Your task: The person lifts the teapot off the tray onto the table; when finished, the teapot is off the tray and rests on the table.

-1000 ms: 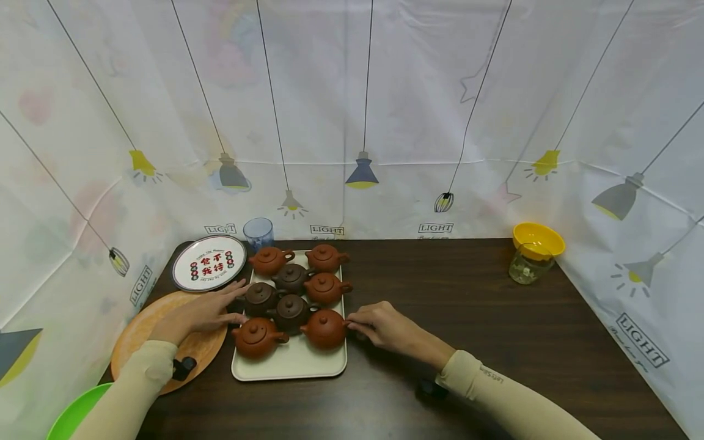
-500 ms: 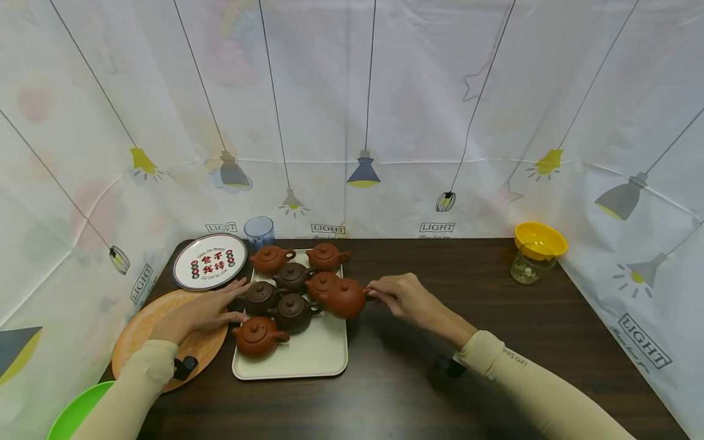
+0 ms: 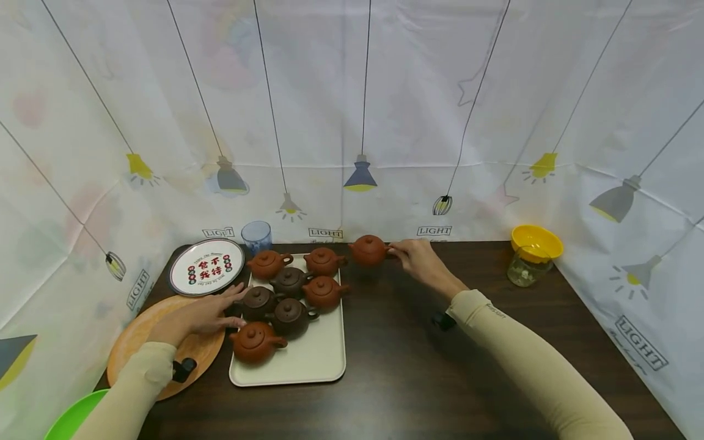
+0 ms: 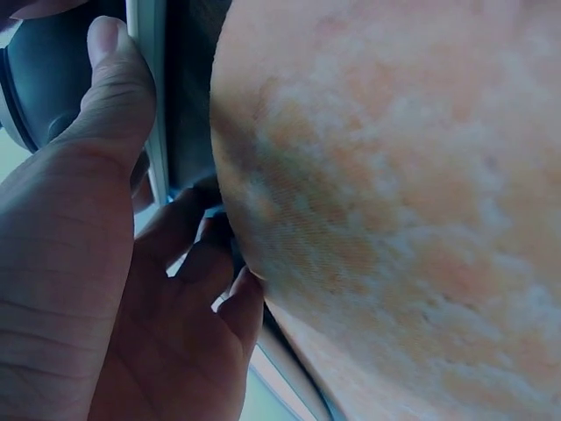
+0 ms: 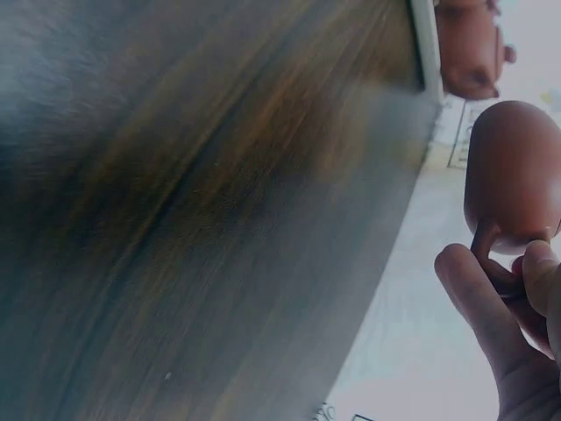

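My right hand (image 3: 420,263) pinches a reddish-brown clay teapot (image 3: 368,251) by its handle. In the right wrist view, thumb and fingers close on the loop handle, and the body of the teapot (image 5: 515,175) is raised off the table. On the cream tray (image 3: 316,363) stand several more teapots, some reddish like the front one (image 3: 255,343), others dark brown like the middle one (image 3: 290,318). At the tray's left side my left hand (image 3: 194,318) has its fingers spread, touching near the rim beside a dark teapot (image 3: 257,304). In the left wrist view its thumb (image 4: 114,88) lies by that rim.
Left of the tray lie a round orange-brown board (image 3: 126,342) and a white plate with red characters (image 3: 187,263). A blue glass (image 3: 256,236) stands behind. Far right are a yellow bowl (image 3: 536,238) and a clear glass (image 3: 522,272). A green rim (image 3: 77,415) shows front left.
My right hand has lifted the reddish teapot from the tray's front right corner and carried it back, past the tray's far right corner. The left hand has stayed in place.
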